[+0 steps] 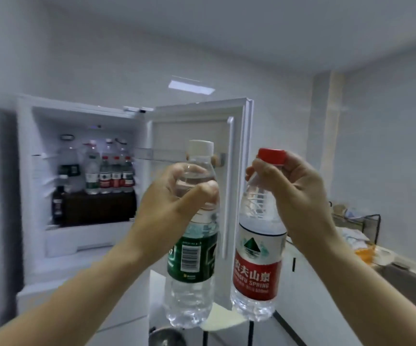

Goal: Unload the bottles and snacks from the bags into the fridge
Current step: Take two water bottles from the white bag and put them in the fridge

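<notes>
Both hands grip upright bottles by the neck: left hand (177, 196) the green-labelled bottle (192, 245); right hand (292, 193) the red-labelled bottle (257, 258); open fridge (87, 171) lies ahead-left, nearer the left.

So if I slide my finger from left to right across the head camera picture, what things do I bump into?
Open white fridge with bottles inside → left hand holding the green-labelled, white-capped clear water bottle → right hand holding the red-labelled, red-capped clear water bottle → black wire basket on the counter.
</notes>
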